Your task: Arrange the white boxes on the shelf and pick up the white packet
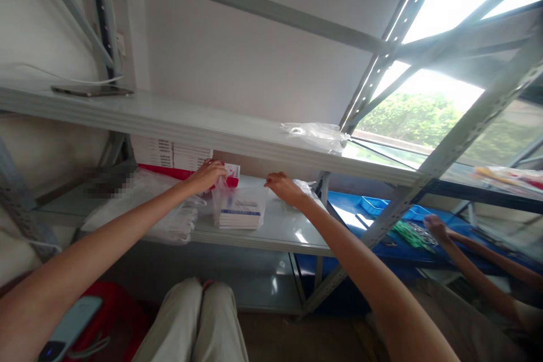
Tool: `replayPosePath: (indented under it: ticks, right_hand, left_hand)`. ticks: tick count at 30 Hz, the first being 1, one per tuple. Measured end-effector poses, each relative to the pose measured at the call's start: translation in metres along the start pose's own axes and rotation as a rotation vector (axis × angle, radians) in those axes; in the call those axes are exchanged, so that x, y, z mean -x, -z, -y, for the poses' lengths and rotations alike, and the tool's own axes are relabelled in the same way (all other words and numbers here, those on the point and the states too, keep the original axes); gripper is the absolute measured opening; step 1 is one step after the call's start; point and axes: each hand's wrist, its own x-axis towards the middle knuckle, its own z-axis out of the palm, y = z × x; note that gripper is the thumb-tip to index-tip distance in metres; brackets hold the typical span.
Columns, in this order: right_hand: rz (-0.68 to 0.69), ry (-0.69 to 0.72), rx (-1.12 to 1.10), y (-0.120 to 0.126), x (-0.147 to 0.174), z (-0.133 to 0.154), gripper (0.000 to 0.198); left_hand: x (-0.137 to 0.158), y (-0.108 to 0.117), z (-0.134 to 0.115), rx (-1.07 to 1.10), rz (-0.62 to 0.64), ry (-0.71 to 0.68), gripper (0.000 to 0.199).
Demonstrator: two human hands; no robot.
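Observation:
A clear plastic bag [263, 203] stands on the lower shelf with a stack of thin white, blue-banded boxes or booklets [240, 219] inside. My left hand [210, 174] is closed in a pinch on the bag's upper left edge. At the opposite upper corner, the fingers of my right hand [285, 188] are pinched together on the bag's rim. Behind my left hand, rows of white packs [172, 153] stand in a red tray or box [182, 172]. Flat clear bags [165, 220] lie in a pile under my left forearm.
The upper shelf [203, 124] runs just above my hands, bearing a phone [91, 90] and crumpled plastic [316, 131]. A slanted metal post [407, 192] is at right. Beyond it, a co-worker's hands [436, 229] are near a blue tray [396, 209] and green material [413, 236].

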Motion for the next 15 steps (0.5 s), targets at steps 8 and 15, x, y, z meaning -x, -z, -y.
replayPosePath:
  ticks: [8,15]
  right_hand:
    - [-0.499,-0.625,-0.732,-0.052,0.007,-0.001,0.024]
    - [-0.535,-0.7,-1.436,-0.08,-0.01,0.019,0.041]
  left_hand:
    - [-0.005,-0.031,-0.004,0.843,-0.2,0.535,0.023]
    - [-0.017,-0.043,-0.027,1.111,-0.194,0.711,0.025]
